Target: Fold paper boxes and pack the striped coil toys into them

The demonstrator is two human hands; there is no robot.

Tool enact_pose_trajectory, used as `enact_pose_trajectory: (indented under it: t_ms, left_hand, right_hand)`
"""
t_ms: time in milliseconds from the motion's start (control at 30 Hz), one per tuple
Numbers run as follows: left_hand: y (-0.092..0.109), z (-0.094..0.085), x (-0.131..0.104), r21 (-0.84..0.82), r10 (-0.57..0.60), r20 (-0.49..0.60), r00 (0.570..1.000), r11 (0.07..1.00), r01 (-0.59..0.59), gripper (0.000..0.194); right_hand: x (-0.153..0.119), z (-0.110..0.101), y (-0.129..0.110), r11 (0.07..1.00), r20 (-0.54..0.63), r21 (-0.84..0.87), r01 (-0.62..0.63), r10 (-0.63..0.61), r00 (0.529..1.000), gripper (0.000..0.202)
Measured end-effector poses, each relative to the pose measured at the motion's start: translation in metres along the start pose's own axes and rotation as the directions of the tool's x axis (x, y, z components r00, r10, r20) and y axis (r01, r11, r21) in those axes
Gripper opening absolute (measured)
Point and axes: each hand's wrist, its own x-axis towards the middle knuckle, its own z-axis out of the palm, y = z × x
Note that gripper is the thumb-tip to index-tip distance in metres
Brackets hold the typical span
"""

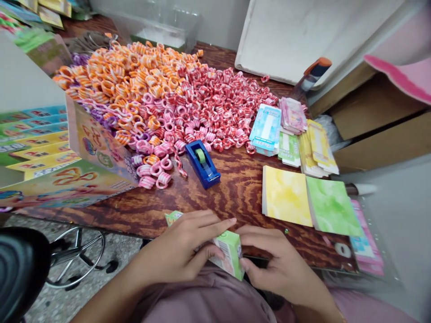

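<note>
Table: a dark red-brown wood-grain table (pixel 239 193), its front edge running past the person's lap.
Small box: a small light-green printed cardboard box (pixel 230 253), held tilted at the table's front edge, one end toward the right hand.
Left hand: the left hand (pixel 188 244) lies over the box, its thumb and fingers gripping it and covering much of the print.
Right hand: the right hand (pixel 278 255) pinches the box's near end between thumb and fingers.
Writing: a barcode shows on the small box; its smaller print is too blurred for me to read. The large open printed carton (pixel 101 150) at the table's left has curly orange lettering I can't make out, and the yellow, green and blue packs (pixel 43 150) inside it carry tiny, illegible labels.
Heap: striped coiled plastic rings (pixel 215 98), orange, red, pink and purple, spread across the middle toward the back edge.
In the way: the carton hides part of the heap's left side; a blue plastic tape dispenser (pixel 209 174) with green tape stands between heap and hands.
Right side: blue, pink, green and yellow printed cards (pixel 267 128) lie in stacks; nearer the front right corner are plain-patterned yellow cards (pixel 286 194) and green cards (pixel 333 205).
Back: a clear plastic tub (pixel 161 27) and a white panel (pixel 283 40).
Floor: a black stool (pixel 20 269) at left.
</note>
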Motion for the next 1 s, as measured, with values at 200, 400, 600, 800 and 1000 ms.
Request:
enact_pose_trajectory:
  t_ms: [200,400,600,800,1000]
  left_hand:
    - [-0.009,0.006,0.004,-0.005,0.017,-0.004,1.0,1.0,-0.017,0.06]
    - [-0.016,0.021,0.0,0.092,0.032,-0.097,0.995,0.996,-0.023,0.057]
    - [-0.008,0.017,-0.001,0.249,0.043,-0.055,0.998,0.968,-0.028,0.057]
    - [-0.006,0.017,-0.009,0.318,0.028,-0.061,0.998,0.948,-0.008,0.058]
    - [-0.011,0.016,-0.019,0.235,0.016,-0.176,0.984,0.972,0.026,0.06]
  right_hand:
    - [0.004,0.005,0.001,0.996,-0.024,-0.007,-0.088,0.087,0.996,0.015]
    - [0.006,0.009,-0.003,0.98,-0.116,-0.085,-0.179,0.169,0.979,0.016]
    - [-0.006,0.024,0.003,0.809,-0.245,-0.586,-0.04,-0.131,0.961,0.018]
    - [-0.007,0.033,0.01,0.668,-0.265,-0.744,-0.008,-0.283,0.922,0.024]
    - [-0.007,0.028,0.002,0.92,-0.425,-0.386,-0.061,-0.119,0.897,0.021]
